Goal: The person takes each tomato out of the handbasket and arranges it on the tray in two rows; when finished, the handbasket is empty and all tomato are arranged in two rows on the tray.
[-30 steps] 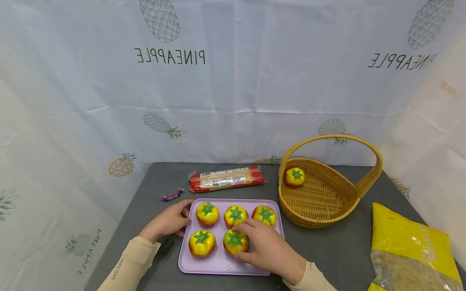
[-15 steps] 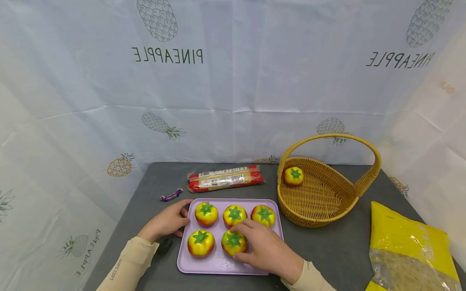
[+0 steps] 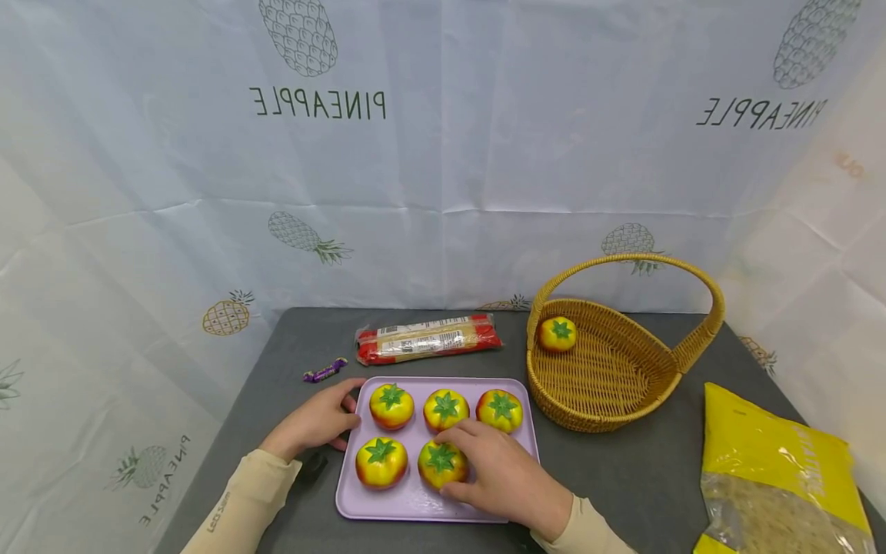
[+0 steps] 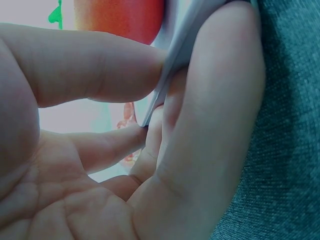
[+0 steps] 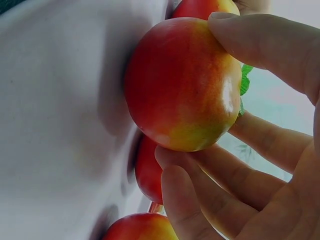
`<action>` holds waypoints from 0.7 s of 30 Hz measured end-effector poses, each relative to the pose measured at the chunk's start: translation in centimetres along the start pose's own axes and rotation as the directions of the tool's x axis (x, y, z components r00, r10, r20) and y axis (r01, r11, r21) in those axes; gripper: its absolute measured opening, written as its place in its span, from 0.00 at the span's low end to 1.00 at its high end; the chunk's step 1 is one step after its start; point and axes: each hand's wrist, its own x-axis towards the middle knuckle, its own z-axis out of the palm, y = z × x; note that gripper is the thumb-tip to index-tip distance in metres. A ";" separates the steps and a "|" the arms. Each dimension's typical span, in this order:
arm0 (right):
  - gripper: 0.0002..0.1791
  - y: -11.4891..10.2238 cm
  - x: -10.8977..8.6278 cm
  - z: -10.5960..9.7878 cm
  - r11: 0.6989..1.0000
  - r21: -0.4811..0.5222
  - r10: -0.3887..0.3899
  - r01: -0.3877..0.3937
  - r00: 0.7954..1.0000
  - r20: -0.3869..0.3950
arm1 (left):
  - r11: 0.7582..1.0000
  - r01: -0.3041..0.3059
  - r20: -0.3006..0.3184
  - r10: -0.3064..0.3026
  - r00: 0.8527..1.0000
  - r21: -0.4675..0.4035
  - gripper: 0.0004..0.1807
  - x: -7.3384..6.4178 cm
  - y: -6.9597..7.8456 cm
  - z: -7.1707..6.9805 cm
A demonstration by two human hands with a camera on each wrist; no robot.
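Observation:
Between the thumb and fingers of my right hand (image 3: 494, 469) is a glossy yellow-red tomato-like fruit (image 3: 441, 466) with a green star-shaped top, low over the front middle of the lilac tray (image 3: 415, 504). The right wrist view shows the thumb on the upper side of this fruit (image 5: 182, 85) and fingertips at its lower side. My left hand (image 3: 314, 419) pinches the tray's left edge, thumb above and fingers beneath, as the left wrist view shows at the tray rim (image 4: 175, 60). Several matching fruits stand on the tray, including a front-left one (image 3: 381, 463) and a back-right one (image 3: 500, 410).
A wicker basket (image 3: 602, 385) with a tall handle stands right of the tray, one similar fruit (image 3: 557, 334) inside. Behind the tray lies a red-ended pack of noodles (image 3: 429, 339). A purple-wrapped candy (image 3: 325, 370) is back left, a yellow bag (image 3: 775, 438) far right.
My right hand and the fruit in its grip have shifted slightly left over the tray. The left hand keeps its hold on the tray edge. The head view has drifted a little.

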 end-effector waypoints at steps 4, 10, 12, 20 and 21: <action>0.31 0.0 0.0 0.0 1.000 0.008 0.012 -0.012 1.000 0.009 | 1.000 0.001 -0.001 -0.001 1.000 -0.001 0.40 0.0 0.0 0.0; 0.32 0.1 0.1 -0.2 1.000 0.021 0.013 -0.013 1.000 0.008 | 1.000 0.004 -0.001 -0.004 1.000 0.006 0.40 0.1 0.1 0.0; 0.32 0.2 0.1 -0.3 1.000 0.023 0.010 -0.010 1.000 0.004 | 1.000 0.005 0.001 -0.005 1.000 0.006 0.40 0.1 0.1 0.0; 0.31 0.2 0.0 -0.7 0.999 0.017 0.028 -0.028 1.000 0.004 | 1.000 0.005 0.007 -0.005 1.000 0.006 0.40 0.1 0.1 -0.1; 0.31 0.2 -0.1 -0.8 1.000 0.015 0.026 -0.026 1.000 0.003 | 1.000 0.005 0.007 -0.006 1.000 0.006 0.40 0.1 0.1 -0.1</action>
